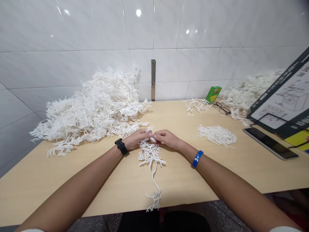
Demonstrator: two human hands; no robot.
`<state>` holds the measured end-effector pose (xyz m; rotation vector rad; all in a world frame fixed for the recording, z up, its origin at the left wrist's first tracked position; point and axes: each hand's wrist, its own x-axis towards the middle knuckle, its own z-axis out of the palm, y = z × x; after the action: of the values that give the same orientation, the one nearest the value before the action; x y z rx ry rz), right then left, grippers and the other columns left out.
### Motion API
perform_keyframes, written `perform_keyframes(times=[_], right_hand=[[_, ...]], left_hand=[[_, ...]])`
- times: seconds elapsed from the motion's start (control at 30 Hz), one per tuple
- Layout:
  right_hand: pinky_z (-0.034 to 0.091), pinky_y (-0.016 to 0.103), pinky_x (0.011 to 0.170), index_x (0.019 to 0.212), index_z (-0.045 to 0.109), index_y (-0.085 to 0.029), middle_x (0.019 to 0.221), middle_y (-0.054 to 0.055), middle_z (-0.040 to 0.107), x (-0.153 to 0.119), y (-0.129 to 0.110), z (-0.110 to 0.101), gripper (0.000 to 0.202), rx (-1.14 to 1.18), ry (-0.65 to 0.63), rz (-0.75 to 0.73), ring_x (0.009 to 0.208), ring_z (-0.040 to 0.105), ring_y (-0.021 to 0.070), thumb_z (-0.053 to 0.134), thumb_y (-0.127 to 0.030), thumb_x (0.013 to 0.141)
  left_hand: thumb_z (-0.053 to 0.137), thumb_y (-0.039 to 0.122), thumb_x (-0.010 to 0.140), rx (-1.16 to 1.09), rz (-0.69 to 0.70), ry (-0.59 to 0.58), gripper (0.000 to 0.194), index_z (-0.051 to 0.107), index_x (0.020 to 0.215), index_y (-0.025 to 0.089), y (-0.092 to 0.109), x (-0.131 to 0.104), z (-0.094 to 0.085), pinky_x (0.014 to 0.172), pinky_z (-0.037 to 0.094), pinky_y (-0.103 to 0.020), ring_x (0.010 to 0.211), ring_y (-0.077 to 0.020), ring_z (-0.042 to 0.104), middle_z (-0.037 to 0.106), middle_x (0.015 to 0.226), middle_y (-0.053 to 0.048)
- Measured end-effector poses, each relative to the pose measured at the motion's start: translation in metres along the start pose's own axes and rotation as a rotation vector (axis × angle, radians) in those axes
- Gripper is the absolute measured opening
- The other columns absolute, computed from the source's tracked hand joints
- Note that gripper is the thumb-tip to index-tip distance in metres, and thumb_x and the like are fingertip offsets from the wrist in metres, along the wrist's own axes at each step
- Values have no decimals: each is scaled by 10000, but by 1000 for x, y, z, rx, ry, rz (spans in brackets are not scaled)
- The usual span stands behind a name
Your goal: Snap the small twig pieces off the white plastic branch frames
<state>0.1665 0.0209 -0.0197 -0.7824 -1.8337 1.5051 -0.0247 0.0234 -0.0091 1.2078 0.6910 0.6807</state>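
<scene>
At the middle of the table my left hand, with a black watch band at its wrist, is closed round a bunch of thin white branched plastic pieces. Against it sits my right hand, a blue wristband behind it, its fingertips pinched at the ends of the same bunch. Below both hands the bunch hangs down onto the table, and one long forked strand trails toward the front edge. Some fingertips are hidden behind the white pieces.
A large heap of white branched pieces stands at the left. On the right lie a small flat pile, loose strands, a green box, glasses, a phone and a leaning printed carton. A tiled wall backs the table.
</scene>
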Motion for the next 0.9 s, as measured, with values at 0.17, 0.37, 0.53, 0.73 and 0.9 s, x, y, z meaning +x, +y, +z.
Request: perform_keyframes(times=[0.17, 0.37, 0.53, 0.73, 0.9], right_hand=[[364, 259, 579, 593, 535, -154, 571, -4, 506, -1, 1, -3, 414, -2, -50, -11, 568, 454, 111, 608, -508, 793], [352, 266, 600, 582, 513, -160, 589, -9, 477, 0, 3, -7, 415, 63, -104, -40, 590, 427, 113, 614, -503, 791], [344, 268, 614, 601, 536, -151, 608, -6, 491, -1, 3, -12, 368, 97, -172, -85, 599, 426, 111, 606, -443, 814], [368, 264, 626, 639, 576, -143, 652, 17, 564, -4, -1, -22, 296, 36, 2, -72, 618, 487, 118, 550, -373, 824], [357, 245, 590, 699, 589, -163, 630, -11, 553, -3, 3, -30, 201, -318, 399, -67, 602, 487, 122, 501, -301, 814]], left_hand=[[739, 360, 709, 160, -8, 18, 267, 618, 699, 122, -1, -3, 4, 627, 396, -237, 631, -115, 535, 612, 676, -17], [700, 392, 743, 222, 29, -33, 280, 593, 668, 145, 2, -5, 6, 634, 380, -242, 640, -120, 487, 561, 654, 3], [678, 393, 772, 179, -9, -80, 269, 601, 728, 139, 4, -6, 4, 658, 394, -253, 680, -140, 523, 578, 704, -25], [664, 437, 778, 37, -45, 32, 313, 593, 727, 136, 8, -7, 8, 571, 377, -235, 598, -114, 482, 523, 678, -13], [676, 416, 782, 58, -30, 207, 318, 569, 658, 144, 5, -7, 16, 536, 373, -226, 540, -100, 480, 542, 605, -5]])
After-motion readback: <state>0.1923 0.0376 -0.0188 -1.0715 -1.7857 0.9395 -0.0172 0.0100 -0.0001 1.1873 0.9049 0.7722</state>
